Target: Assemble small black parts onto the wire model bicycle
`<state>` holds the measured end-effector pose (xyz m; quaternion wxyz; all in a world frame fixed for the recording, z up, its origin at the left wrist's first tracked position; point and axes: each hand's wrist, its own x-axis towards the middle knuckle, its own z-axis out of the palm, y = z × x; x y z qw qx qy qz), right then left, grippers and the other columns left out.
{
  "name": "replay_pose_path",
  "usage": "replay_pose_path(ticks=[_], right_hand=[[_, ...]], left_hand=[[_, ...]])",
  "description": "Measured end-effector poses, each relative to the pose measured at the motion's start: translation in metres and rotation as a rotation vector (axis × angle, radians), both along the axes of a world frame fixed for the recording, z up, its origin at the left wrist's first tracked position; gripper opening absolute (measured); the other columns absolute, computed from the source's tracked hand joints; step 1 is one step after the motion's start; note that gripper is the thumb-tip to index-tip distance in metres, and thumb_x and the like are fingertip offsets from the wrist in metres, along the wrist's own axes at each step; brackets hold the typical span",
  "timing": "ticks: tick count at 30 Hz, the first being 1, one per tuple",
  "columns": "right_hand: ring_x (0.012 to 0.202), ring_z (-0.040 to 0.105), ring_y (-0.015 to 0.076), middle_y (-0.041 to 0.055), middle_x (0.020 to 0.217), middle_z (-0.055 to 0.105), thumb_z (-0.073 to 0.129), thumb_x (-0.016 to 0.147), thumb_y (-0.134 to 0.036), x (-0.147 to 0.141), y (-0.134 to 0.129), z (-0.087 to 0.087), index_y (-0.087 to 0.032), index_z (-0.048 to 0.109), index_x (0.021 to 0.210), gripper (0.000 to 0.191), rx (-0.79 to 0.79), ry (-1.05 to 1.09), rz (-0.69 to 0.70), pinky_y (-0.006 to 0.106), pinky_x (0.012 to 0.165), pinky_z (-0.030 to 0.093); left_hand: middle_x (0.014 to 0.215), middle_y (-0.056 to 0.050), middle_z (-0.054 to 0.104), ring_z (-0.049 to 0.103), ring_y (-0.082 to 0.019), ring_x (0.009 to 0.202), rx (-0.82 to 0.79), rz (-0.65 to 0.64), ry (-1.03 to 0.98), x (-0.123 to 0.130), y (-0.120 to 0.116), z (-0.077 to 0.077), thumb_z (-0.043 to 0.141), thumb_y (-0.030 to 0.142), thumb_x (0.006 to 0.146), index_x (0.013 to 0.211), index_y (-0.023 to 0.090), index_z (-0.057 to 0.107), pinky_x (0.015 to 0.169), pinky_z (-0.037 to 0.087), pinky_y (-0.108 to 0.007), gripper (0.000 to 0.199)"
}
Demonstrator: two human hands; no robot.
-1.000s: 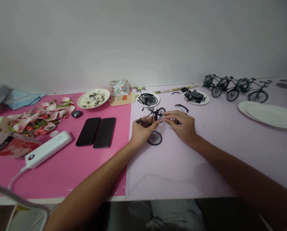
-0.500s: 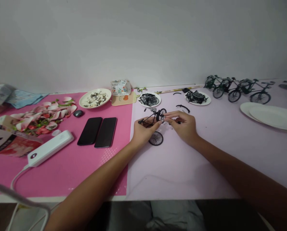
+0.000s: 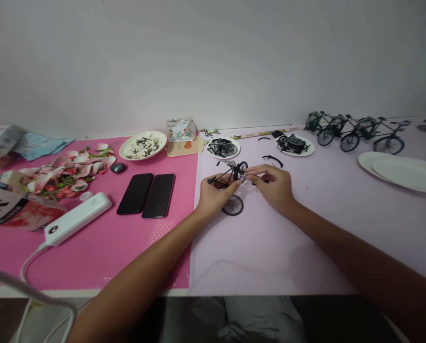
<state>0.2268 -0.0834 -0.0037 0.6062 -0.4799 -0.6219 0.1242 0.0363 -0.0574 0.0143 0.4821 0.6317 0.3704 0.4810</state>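
Narrowly pinched, the fingers of the right hand (image 3: 277, 188) meet at the upright wheel of a small black model bicycle (image 3: 236, 170), its frame held in the left hand (image 3: 214, 194) over the lilac tabletop (image 3: 288, 257). A loose wheel (image 3: 232, 205) lies just below. Beyond, the left plate (image 3: 238, 146) and right plate (image 3: 309, 151) hold dark parts; on the pink covering (image 3: 91, 257), a bowl (image 3: 144, 158) holds pale and dark bits. A grey wall (image 3: 213, 62) stands behind.

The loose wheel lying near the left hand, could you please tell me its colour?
The loose wheel is black; the head view shows it best.
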Motion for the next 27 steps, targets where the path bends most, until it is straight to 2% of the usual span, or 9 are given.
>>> replay_pose_path(ticks=[5,11,16,27], right_hand=[[0.094,0.081,0.0247,0.0060,0.099,0.085,0.082,0.091,-0.031,-0.0001,-0.0015,0.0035,-0.025,0.079,0.082,0.011,0.081,-0.077,0.017,0.034,0.065,0.059],[0.096,0.080,0.0253,0.0064,0.100,0.085,0.082,0.090,-0.032,0.0002,-0.0006,0.0008,-0.025,0.079,0.084,0.010,-0.006,-0.008,-0.001,0.034,0.066,0.058],[0.097,0.080,0.0250,0.0067,0.100,0.084,0.081,0.091,-0.032,0.0003,-0.0001,-0.0003,-0.024,0.079,0.086,0.009,-0.019,0.019,-0.002,0.034,0.067,0.058],[0.094,0.080,0.0261,0.0066,0.099,0.084,0.079,0.093,-0.037,-0.0013,-0.0045,0.0066,-0.027,0.079,0.083,0.015,0.082,-0.130,-0.018,0.037,0.065,0.061]], left_hand=[[0.083,-0.008,0.078,0.074,-0.023,0.080,0.002,0.000,-0.008,0.0002,-0.0004,0.0012,0.085,0.033,0.080,0.076,0.015,0.075,0.079,0.061,-0.033,0.020],[0.083,-0.007,0.078,0.074,-0.021,0.081,0.019,0.003,0.020,-0.0006,-0.0013,0.0024,0.084,0.033,0.081,0.074,0.016,0.075,0.079,0.061,-0.031,0.021],[0.085,-0.007,0.079,0.075,-0.023,0.084,0.022,0.025,0.035,-0.0005,-0.0014,0.0011,0.085,0.033,0.080,0.078,0.016,0.076,0.080,0.061,-0.032,0.020],[0.089,-0.007,0.081,0.076,-0.024,0.087,0.025,0.046,0.030,-0.0002,-0.0015,-0.0005,0.086,0.034,0.079,0.081,0.017,0.078,0.082,0.062,-0.033,0.019]])
